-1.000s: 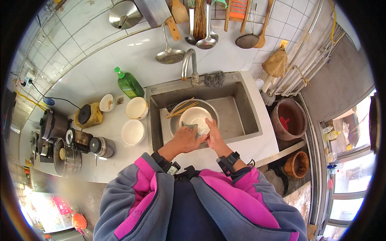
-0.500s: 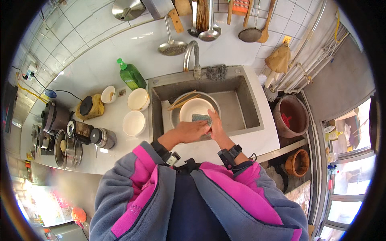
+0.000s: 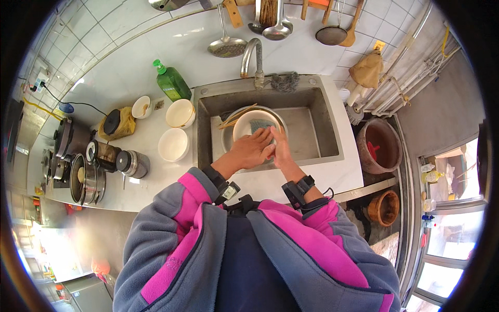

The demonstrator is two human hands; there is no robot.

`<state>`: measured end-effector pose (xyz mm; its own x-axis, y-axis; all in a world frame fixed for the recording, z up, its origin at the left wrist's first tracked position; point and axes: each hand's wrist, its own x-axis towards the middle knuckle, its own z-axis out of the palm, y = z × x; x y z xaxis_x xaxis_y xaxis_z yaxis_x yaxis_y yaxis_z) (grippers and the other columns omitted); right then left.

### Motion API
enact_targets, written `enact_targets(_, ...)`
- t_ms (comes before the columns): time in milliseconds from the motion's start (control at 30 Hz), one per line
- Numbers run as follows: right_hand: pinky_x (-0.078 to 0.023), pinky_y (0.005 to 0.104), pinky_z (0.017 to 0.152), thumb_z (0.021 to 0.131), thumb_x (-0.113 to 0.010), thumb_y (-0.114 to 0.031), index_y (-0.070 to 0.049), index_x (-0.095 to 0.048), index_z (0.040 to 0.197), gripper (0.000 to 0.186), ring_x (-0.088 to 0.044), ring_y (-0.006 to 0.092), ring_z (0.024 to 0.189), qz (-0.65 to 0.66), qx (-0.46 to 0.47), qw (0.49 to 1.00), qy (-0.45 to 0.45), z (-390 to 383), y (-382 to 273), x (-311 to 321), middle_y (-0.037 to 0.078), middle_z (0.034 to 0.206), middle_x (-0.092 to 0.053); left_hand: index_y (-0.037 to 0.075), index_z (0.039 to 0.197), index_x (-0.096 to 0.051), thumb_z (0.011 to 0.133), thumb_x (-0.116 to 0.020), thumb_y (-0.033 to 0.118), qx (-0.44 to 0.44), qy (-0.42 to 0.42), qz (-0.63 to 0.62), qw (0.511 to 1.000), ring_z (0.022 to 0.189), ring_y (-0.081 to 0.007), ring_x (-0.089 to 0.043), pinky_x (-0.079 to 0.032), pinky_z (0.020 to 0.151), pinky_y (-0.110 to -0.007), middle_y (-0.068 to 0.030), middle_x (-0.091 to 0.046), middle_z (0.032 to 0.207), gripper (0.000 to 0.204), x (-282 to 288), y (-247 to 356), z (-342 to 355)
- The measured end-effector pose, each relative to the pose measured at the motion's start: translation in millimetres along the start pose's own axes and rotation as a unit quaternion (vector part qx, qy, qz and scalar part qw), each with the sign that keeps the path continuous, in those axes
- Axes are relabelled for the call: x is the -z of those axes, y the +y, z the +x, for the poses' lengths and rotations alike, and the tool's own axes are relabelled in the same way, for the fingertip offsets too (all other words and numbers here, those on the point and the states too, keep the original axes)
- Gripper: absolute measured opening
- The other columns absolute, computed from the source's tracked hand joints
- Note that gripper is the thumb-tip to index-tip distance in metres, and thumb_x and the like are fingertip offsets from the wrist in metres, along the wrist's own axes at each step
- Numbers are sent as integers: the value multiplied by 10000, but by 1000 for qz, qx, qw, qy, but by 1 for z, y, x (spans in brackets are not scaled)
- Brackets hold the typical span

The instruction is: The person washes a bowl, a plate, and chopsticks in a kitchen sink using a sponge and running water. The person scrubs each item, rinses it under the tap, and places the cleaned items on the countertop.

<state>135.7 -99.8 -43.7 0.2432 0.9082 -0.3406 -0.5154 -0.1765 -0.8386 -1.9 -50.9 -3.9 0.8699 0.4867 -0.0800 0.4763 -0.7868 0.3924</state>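
Observation:
In the sink [image 3: 325, 130], a white bowl [image 3: 243, 123] sits within a steel basin [image 3: 282, 124], beside several wooden chopsticks [image 3: 231, 120]. A grey-green cloth [image 3: 260, 125] lies inside the bowl. My left hand [image 3: 249, 148] reaches over the bowl's front with fingers stretched out, the tips at the cloth's lower edge. My right hand [image 3: 280, 145] grips the bowl's right side, its fingers partly hidden. The faucet [image 3: 251, 52] arches above.
Left of the sink are two white bowls [image 3: 173, 144] [image 3: 180, 113], a small bowl [image 3: 142, 107], a green bottle [image 3: 173, 83], a jar [image 3: 132, 164] and pots [image 3: 79, 179]. Utensils [image 3: 276, 28] hang behind. A bucket [image 3: 378, 145] stands at the right.
My left hand has moved up over the bowl and its fingers have extended. The cloth has moved higher inside the bowl. The whole scene has shifted upward in the view.

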Motion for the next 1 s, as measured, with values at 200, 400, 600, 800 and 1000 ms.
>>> enact_targets(200, -394, 350, 897, 878, -555, -323, -37, -466, 1229, 462, -487, 212, 1030, 95, 18, 993, 70, 16, 18, 15, 94, 1107, -526, 96, 1327, -456, 880, -441, 494, 23, -100, -34, 994, 1208, -330, -452, -396, 961, -398, -127, -489, 1318, 599, 16, 21, -2)
enact_targets(400, -468, 369, 764, 855, -538, -354, -85, -460, 1255, 489, -527, 219, 952, -121, 76, 987, 70, 14, 17, 27, 109, 1065, -536, 90, 1160, -618, 834, -618, 283, 101, -88, -202, 970, 903, -232, -624, -464, 833, -343, -109, -670, 1019, 379, 7, 4, -1)
enact_targets(600, -404, 270, 306, 832, -534, -387, -102, -430, 1241, 509, -563, 174, 499, -80, -57, 995, 17, 11, 16, 29, 119, 893, -573, 30, 1103, -606, 879, -571, 114, 163, 116, -480, 854, 833, -116, -563, -459, 781, -268, -39, -637, 940, 242, -20, -24, -16)
enact_targets(800, -422, 270, 317, 835, -523, -374, -114, -424, 1229, 482, -560, 171, 469, -83, -70, 994, -11, 24, 20, 33, 110, 787, -592, 41, 1044, -584, 898, -542, 87, 222, 230, -545, 775, 818, -83, -529, -442, 752, -240, 8, -587, 882, 158, -34, -48, -47)
enact_targets(1000, -425, 266, 353, 843, -492, -358, -146, -441, 1176, 398, -615, 182, 634, -77, -113, 990, -45, 31, 27, 28, 81, 936, -591, 60, 1014, -592, 899, -539, 80, 312, 220, -542, 748, 770, -86, -535, -450, 695, -240, 11, -588, 830, 128, -47, -76, -111)
